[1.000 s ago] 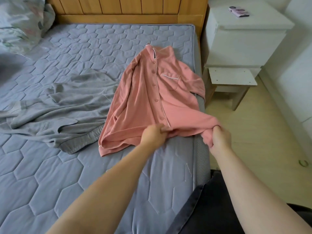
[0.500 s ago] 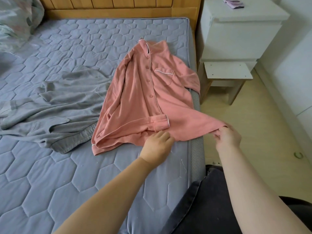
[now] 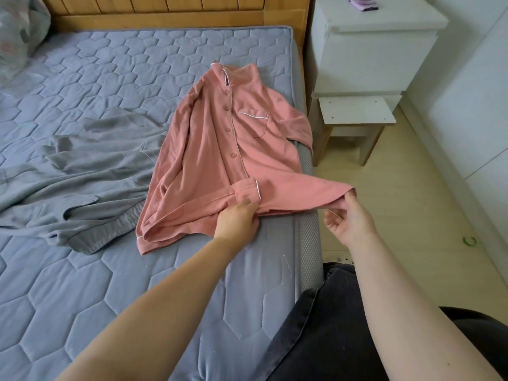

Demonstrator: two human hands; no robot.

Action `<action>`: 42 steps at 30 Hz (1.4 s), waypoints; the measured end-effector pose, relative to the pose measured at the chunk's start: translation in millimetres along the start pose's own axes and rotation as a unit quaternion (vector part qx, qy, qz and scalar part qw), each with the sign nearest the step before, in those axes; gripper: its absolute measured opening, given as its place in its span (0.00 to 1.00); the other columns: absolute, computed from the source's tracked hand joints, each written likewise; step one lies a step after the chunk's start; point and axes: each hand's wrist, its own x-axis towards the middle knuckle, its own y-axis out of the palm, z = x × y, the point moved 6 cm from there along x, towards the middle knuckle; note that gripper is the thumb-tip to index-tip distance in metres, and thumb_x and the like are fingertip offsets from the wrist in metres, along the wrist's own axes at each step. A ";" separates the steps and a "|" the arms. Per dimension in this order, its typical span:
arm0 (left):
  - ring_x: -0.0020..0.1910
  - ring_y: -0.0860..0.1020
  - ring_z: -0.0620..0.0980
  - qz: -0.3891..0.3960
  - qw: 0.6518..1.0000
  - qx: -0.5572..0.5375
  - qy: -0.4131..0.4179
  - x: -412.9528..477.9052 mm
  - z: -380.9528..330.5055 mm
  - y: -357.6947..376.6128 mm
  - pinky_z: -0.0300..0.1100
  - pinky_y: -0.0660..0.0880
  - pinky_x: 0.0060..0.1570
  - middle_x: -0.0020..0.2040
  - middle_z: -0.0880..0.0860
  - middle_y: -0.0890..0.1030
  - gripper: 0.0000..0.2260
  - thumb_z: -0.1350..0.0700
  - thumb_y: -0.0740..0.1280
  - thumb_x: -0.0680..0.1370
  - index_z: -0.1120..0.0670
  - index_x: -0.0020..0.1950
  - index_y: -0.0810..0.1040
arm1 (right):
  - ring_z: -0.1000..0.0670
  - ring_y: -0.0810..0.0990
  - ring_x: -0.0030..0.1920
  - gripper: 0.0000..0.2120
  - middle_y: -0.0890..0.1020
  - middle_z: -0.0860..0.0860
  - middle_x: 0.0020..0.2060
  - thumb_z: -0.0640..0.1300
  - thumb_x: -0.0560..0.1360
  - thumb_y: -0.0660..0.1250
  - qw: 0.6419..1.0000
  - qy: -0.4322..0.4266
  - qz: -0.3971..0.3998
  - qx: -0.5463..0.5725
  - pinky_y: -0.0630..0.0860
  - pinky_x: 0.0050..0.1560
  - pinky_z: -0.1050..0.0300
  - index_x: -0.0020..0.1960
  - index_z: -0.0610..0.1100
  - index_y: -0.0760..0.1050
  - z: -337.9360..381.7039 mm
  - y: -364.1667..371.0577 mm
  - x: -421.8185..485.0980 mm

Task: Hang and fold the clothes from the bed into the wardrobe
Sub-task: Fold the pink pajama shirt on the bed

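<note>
- A pink shirt (image 3: 220, 149) lies flat on the bed (image 3: 110, 284), near the right edge.
- Its buttons are done up and its collar points to the wood headboard (image 3: 165, 12).
- One sleeve is folded across the bottom of the shirt.
- The left hand (image 3: 238, 219) rests on the bottom hem, just under the sleeve cuff. Its fingers are bent on the cloth. I cannot tell if they pinch it or only press it.
- The right hand (image 3: 347, 218) is out past the bed edge, over the floor (image 3: 412, 215). Its thumb and first finger pinch the shirt's bottom corner and hold it up off the bed. The other fingers are loosely curled.
- The cloth is pulled tight between the two hands.
- Grey clothes (image 3: 82, 188) lie in a crumpled heap just left of the shirt, touching it.
- A white nightstand (image 3: 371, 50) stands beside the bed, with a small stool (image 3: 354, 111) under it.
</note>
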 end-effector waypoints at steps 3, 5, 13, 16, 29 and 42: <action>0.31 0.76 0.61 -0.055 0.997 -0.041 0.037 -2.7 7.6 -11.9 0.51 0.76 0.38 0.37 0.57 0.78 0.10 0.57 0.59 0.67 0.59 0.40 0.79 | 0.52 0.76 0.34 0.09 0.80 0.47 0.39 0.47 0.78 0.66 0.998 -0.009 -0.036 0.055 0.74 0.31 0.60 0.47 0.40 0.75 4.7 -5.8 -6.1; 0.30 0.74 0.60 -0.074 0.994 -0.052 0.063 -5.4 11.0 -19.2 0.47 0.73 0.33 0.36 0.55 0.77 0.12 0.55 0.57 0.66 0.60 0.38 0.78 | 0.50 0.80 0.40 0.05 0.81 0.45 0.40 0.39 0.79 0.63 0.993 -0.030 -0.028 0.112 0.78 0.37 0.60 0.45 0.39 0.74 10.1 -3.4 -11.6; 0.28 0.74 0.60 -0.057 0.993 -0.034 0.101 -10.1 8.3 -27.3 0.40 0.64 0.25 0.37 0.54 0.77 0.12 0.61 0.64 0.63 0.57 0.45 0.77 | 0.48 0.80 0.42 0.08 0.81 0.43 0.38 0.32 0.77 0.61 0.981 -0.089 -0.020 0.171 0.77 0.56 0.52 0.40 0.37 0.74 24.6 2.3 -26.3; 0.28 0.73 0.59 -0.057 0.993 -0.043 0.094 -9.1 7.8 -27.6 0.40 0.63 0.28 0.37 0.54 0.77 0.12 0.61 0.63 0.63 0.58 0.45 0.77 | 0.47 0.80 0.38 0.10 0.81 0.45 0.30 0.26 0.73 0.62 0.985 -0.115 -0.052 0.116 0.78 0.52 0.54 0.37 0.36 0.75 26.2 -3.2 -19.9; 0.36 0.71 0.51 -0.035 0.972 0.034 0.228 -17.2 10.1 -18.4 0.41 0.66 0.25 0.38 0.51 0.74 0.06 0.56 0.60 0.70 0.56 0.39 0.76 | 0.39 0.78 0.43 0.17 0.77 0.36 0.46 0.25 0.65 0.54 0.788 -0.483 -0.265 -0.275 0.67 0.43 0.63 0.43 0.32 0.80 60.9 -18.6 -42.6; 0.44 0.78 0.51 0.398 0.887 0.150 0.180 -13.9 6.3 3.7 0.41 0.73 0.42 0.42 0.52 0.80 0.12 0.51 0.59 0.74 0.54 0.43 0.80 | 0.44 0.77 0.49 0.04 0.76 0.47 0.42 0.40 0.76 0.59 0.660 -0.068 -0.073 -0.745 0.69 0.55 0.52 0.44 0.44 0.71 1.3 6.6 -17.0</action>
